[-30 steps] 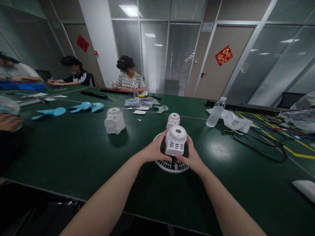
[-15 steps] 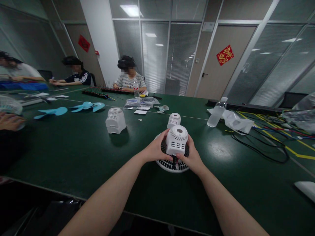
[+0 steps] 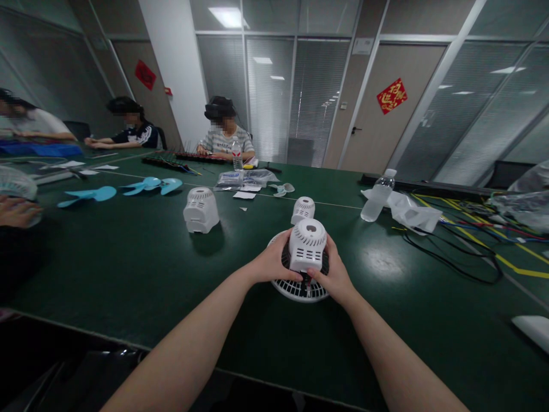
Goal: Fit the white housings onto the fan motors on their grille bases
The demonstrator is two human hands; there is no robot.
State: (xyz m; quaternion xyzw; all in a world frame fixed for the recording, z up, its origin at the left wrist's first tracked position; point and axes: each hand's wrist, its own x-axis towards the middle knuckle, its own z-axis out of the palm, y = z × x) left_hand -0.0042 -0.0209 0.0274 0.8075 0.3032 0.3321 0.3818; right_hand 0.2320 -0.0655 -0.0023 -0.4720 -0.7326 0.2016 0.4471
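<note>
Taking the round grille [image 3: 300, 294] as the landmark, a co-worker's hand [image 3: 17, 210] rests against a pale fan cage [image 3: 15, 184] at the far left. Between that cage and the grille, on the green table [image 3: 141, 257], lie blue fan blades [image 3: 96, 194], then 1 spare white housing [image 3: 201, 212], upright and well apart from the grille. Beyond the grille, slightly to its left, is a small translucent blade [image 3: 283, 189].

At the grille, the left hand [image 3: 268, 262] presses the left flank of the vented housing [image 3: 307, 247], fingers curved around it and thumb near its lower edge. The housing sits above the grille, between 2 hands, domed end up, and its long axis seems to run from that dome down toward the slotted, squarer end by the thumbs. Neither hand is nearer; both touch it. Just behind it stands 1 smaller-looking housing [image 3: 302, 210]. The right hand [image 3: 337, 273] is clamped on the opposite flank, its thumb close to the left thumb. Whether the housing is seated on the grille I cannot tell.

Right of the grille, well apart, are a bottle [image 3: 378, 195], a crumpled white bag [image 3: 414, 213] and a black cable [image 3: 454, 268].
</note>
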